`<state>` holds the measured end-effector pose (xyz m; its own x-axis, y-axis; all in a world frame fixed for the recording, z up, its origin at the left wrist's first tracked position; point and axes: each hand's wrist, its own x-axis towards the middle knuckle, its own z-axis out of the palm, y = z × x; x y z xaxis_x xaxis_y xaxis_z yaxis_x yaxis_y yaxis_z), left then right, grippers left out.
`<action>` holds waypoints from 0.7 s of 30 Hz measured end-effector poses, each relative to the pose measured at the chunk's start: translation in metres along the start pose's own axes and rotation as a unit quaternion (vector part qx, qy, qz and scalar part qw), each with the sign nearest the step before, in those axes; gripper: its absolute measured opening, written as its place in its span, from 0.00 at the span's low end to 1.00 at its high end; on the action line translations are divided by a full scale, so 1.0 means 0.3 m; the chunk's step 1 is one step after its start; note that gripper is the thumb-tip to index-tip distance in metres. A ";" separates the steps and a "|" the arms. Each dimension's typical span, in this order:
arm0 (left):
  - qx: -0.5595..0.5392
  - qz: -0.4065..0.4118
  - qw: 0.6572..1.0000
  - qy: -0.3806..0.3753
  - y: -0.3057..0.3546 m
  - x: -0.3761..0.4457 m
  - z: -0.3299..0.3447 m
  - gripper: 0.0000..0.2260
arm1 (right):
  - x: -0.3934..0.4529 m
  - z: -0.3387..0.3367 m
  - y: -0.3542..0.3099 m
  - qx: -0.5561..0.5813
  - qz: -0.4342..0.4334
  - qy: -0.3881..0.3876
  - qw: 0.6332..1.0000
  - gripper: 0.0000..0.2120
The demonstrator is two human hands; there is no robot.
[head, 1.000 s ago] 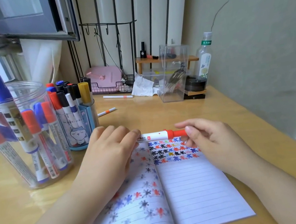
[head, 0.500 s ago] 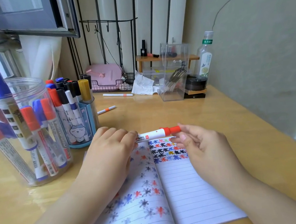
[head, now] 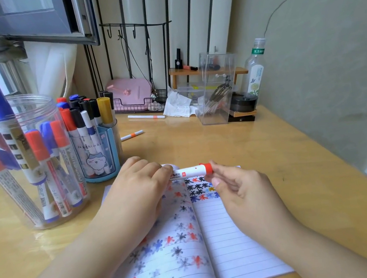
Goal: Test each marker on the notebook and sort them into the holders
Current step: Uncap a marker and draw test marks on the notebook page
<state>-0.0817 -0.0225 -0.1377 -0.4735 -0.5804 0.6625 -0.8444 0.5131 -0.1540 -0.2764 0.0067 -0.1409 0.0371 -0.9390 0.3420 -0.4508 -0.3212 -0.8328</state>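
Note:
An open lined notebook [head: 236,246] covered with red, blue and black ink stars lies at the desk's front. Above its top edge a white marker with a red end [head: 190,172] is held level between both hands. My left hand [head: 138,196] grips its left part, resting over the left page. My right hand [head: 238,187] pinches the red end with its fingertips. A clear round jar [head: 20,160] of red and blue markers stands at left. Beside it is a blue cartoon holder [head: 96,150] with black, red, blue and yellow markers.
Two white pens with orange bands [head: 132,135] [head: 146,116] lie loose behind the holder. At the back stand a clear acrylic box [head: 216,92], crumpled tissue [head: 179,105], a pink case in a wire basket [head: 130,94] and a clear bottle [head: 255,71]. The wall runs along the right.
My right hand has slid left along the marker toward my left hand, so less red shows now. The marker has stayed level above the notebook.

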 end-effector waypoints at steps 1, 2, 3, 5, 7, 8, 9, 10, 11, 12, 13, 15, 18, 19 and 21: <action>-0.001 0.001 1.000 -0.002 -0.002 -0.001 -0.002 0.12 | 0.001 0.001 0.003 -0.002 -0.001 0.000 1.000 0.17; 0.000 0.000 1.000 -0.003 -0.006 -0.002 -0.003 0.12 | 0.003 0.000 0.004 -0.002 -0.004 -0.003 1.000 0.17; 0.001 -0.002 1.000 -0.007 -0.009 -0.002 -0.005 0.12 | 0.005 -0.002 0.003 0.001 -0.006 -0.007 1.000 0.17; 0.003 -0.008 1.000 -0.017 -0.008 -0.002 -0.010 0.10 | 0.010 -0.011 -0.003 0.001 -0.013 -0.017 1.000 0.17; 0.002 -0.021 1.000 -0.022 0.001 -0.003 -0.015 0.08 | 0.014 -0.023 -0.012 -0.015 -0.026 -0.015 0.999 0.16; 0.001 -0.026 0.999 -0.022 0.008 -0.004 -0.018 0.07 | 0.015 -0.030 -0.015 -0.022 -0.034 -0.007 0.999 0.15; 0.001 -0.030 0.999 -0.020 0.012 -0.005 -0.019 0.07 | 0.018 -0.036 -0.017 -0.023 -0.041 0.004 0.999 0.12; 0.002 -0.033 0.999 -0.017 0.016 -0.007 -0.019 0.08 | 0.022 -0.042 -0.017 -0.020 -0.045 0.015 0.999 0.11; 0.000 -0.034 0.999 -0.015 0.020 -0.008 -0.019 0.09 | 0.024 -0.045 -0.017 -0.011 -0.045 0.022 0.999 0.10; -0.003 -0.033 0.999 -0.011 0.024 -0.009 -0.020 0.09 | 0.027 -0.044 -0.019 0.009 -0.036 0.022 0.999 0.09; -0.009 -0.033 0.999 -0.005 0.028 -0.009 -0.022 0.08 | 0.028 -0.043 -0.022 0.050 -0.020 0.013 0.998 0.07; -0.032 -0.036 0.999 0.006 0.042 -0.006 -0.033 0.10 | 0.031 -0.041 -0.034 0.175 0.028 -0.034 0.984 0.09; -0.080 -0.021 0.996 0.020 0.076 -0.001 -0.051 0.14 | 0.025 -0.027 -0.043 0.292 0.088 -0.099 0.947 0.20; -0.094 -0.010 0.995 0.022 0.089 0.000 -0.055 0.14 | 0.023 -0.020 -0.040 0.293 0.095 -0.111 0.945 0.20; -0.107 0.008 0.994 0.034 0.110 -0.001 -0.057 0.13 | 0.013 -0.004 -0.032 0.253 0.091 -0.131 0.954 0.19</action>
<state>-0.1052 0.0053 -0.1303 -0.4629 -0.5301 0.7104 -0.7602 0.6497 -0.0106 -0.2730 0.0064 -0.1310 0.2503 -0.9623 0.1068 0.0155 -0.1064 -0.9942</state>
